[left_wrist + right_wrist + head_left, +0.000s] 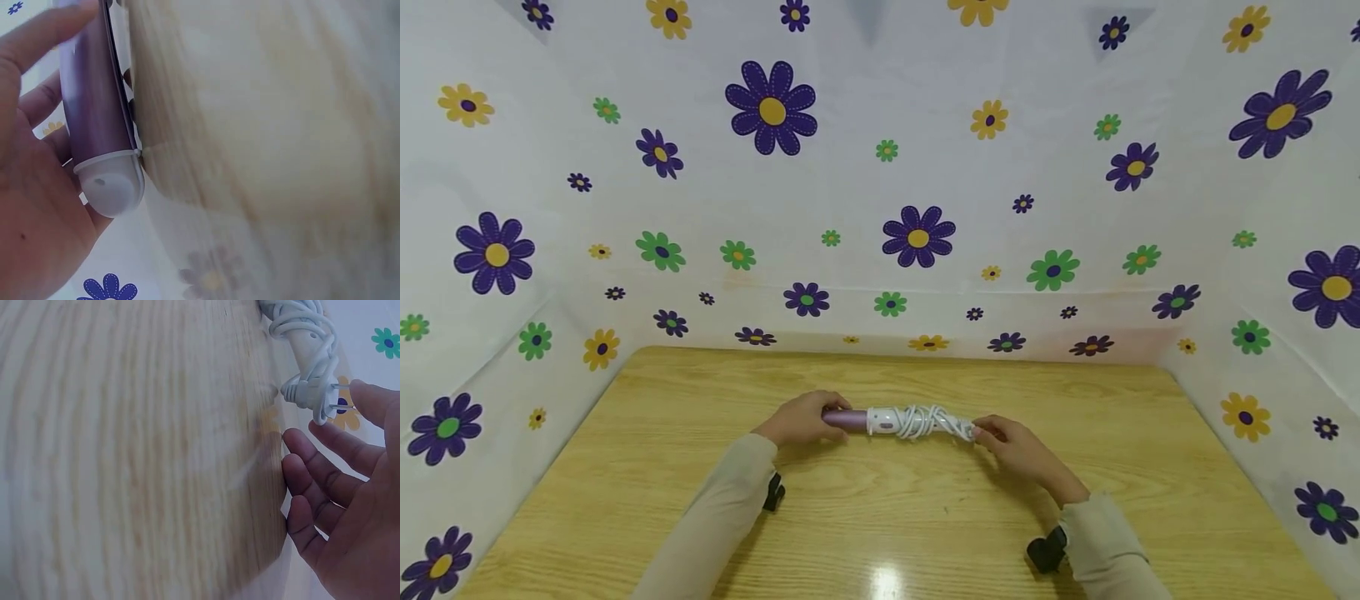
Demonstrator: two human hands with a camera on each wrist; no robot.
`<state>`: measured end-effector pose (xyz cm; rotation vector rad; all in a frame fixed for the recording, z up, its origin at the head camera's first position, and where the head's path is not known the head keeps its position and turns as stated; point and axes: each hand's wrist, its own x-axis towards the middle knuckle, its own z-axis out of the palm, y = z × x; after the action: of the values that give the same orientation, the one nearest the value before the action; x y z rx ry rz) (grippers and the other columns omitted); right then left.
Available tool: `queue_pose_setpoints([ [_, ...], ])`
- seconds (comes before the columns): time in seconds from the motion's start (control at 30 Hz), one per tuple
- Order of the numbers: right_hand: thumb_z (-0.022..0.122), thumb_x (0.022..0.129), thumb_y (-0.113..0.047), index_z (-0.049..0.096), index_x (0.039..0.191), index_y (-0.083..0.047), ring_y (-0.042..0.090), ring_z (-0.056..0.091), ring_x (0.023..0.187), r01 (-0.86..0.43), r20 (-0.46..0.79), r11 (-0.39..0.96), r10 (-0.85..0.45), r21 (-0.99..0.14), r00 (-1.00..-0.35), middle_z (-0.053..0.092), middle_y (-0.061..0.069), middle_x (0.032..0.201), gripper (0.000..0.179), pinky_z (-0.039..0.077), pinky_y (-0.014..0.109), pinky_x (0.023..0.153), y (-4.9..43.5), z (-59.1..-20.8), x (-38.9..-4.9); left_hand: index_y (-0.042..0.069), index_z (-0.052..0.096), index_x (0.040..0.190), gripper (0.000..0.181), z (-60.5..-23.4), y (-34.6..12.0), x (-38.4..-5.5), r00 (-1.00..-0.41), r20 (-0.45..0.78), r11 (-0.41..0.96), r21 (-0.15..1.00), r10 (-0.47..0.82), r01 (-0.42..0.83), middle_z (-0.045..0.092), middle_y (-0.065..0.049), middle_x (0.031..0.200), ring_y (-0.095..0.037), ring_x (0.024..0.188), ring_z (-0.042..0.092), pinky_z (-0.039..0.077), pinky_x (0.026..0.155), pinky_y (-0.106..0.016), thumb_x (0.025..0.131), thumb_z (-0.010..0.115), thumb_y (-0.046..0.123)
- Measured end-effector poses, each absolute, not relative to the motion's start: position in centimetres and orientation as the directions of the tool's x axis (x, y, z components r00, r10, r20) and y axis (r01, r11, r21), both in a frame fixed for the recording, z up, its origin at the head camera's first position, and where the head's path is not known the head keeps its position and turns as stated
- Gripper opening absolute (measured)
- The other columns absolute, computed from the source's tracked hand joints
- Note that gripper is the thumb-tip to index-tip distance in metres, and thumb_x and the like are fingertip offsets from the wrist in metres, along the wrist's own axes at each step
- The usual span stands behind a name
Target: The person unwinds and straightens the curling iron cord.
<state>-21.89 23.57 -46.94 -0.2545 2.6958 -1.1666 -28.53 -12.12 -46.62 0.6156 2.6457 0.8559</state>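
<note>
A curling iron [883,420] lies crosswise low over the table, its purple barrel [97,94] to the left and its white handle to the right. White cord [917,422] is wound round the handle. My left hand [805,417] grips the barrel near its tip, thumb on one side and fingers on the other. The barrel's white end cap [112,187] shows in the left wrist view. At the handle's far end, my right hand [1018,450] pinches by the plug [312,392], thumb tip at the metal prongs and forefinger just under it. Its other fingers curl loosely beside the tabletop.
The wood-grain table [880,517] stretches beneath both hands. White cloth [880,192] printed with purple, yellow and green flowers stands along the table's back and both sides. Black wrist mounts [1047,550] hang at the beige sleeves [722,500].
</note>
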Motion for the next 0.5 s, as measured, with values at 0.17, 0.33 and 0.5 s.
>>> queue_pose_setpoints([
  [0.17,0.051,0.100,-0.025,0.056,0.124,0.003,0.019,0.062,0.093,-0.066,-0.115,0.644,-0.235,-0.762,-0.965,0.067,0.012,0.107,0.037,0.050,0.029,0.073,23.46,-47.12,-21.79,0.017,0.064,0.112,0.029,-46.97,-12.11,-28.54,-0.850,-0.126,0.721,0.601,0.511,0.345,0.066,-0.002,0.107,-0.014,0.091,0.057,0.047,0.087,-0.038,0.085,0.073,0.023],
  [0.33,0.050,0.101,-0.019,0.054,0.123,0.008,0.020,0.064,0.090,-0.078,-0.110,0.575,-0.284,-0.814,-0.952,0.067,0.016,0.104,0.035,0.051,0.031,0.074,23.54,-46.93,-21.71,0.016,0.063,0.111,0.027,-46.86,-12.26,-28.56,-0.832,-0.110,0.700,0.607,0.543,0.376,0.067,-0.004,0.106,-0.015,0.089,0.058,0.048,0.085,-0.038,0.086,0.072,0.020],
  [0.5,0.050,0.101,-0.019,0.052,0.123,0.010,0.020,0.065,0.091,-0.072,-0.120,0.520,-0.326,-0.851,-0.938,0.066,0.018,0.105,0.036,0.051,0.031,0.078,23.54,-46.66,-21.68,0.020,0.063,0.110,0.027,-46.62,-12.68,-28.48,-0.836,-0.115,0.697,0.618,0.537,0.363,0.067,-0.003,0.103,-0.014,0.088,0.058,0.048,0.084,-0.037,0.085,0.073,0.021],
])
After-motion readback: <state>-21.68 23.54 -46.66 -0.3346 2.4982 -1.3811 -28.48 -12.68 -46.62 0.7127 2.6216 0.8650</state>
